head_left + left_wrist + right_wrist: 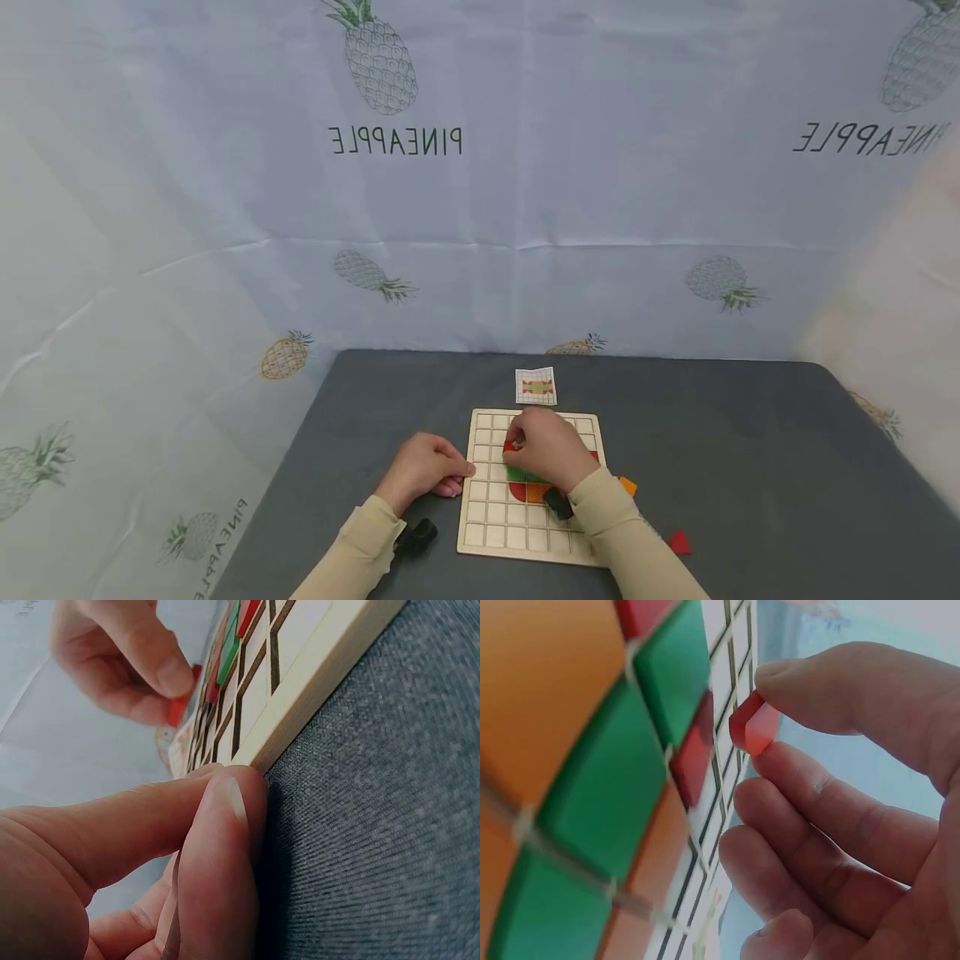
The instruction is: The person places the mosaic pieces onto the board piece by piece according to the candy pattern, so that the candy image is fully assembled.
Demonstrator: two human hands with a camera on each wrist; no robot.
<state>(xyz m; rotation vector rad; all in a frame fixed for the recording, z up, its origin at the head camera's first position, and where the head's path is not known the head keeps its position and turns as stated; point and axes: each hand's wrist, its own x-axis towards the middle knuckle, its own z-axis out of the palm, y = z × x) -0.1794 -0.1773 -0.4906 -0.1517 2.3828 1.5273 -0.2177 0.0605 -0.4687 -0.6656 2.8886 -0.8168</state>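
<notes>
A pale wooden board point(495, 533) with a square grid lies on the dark table. At its left edge is my left hand point(429, 468); thumb and forefinger pinch the board's rim point(300, 712), though the contact is partly hidden behind the fingertips. Above the far part of the grid, my right hand point(551, 442) pinches a small red tile point(759, 729) between thumb and forefinger, its other fingers curled below. Green tiles point(671, 671), orange tiles point(536, 493) and red tiles point(517, 492) sit in the middle cells, some covered by the right hand and wrist.
Beyond the board's far edge lies a small printed card point(536, 387) with a coloured grid pattern. To the right, an orange piece point(628, 486) and a red triangular piece point(679, 542) lie on the table point(750, 467). A pineapple-print curtain point(600, 192) hangs behind.
</notes>
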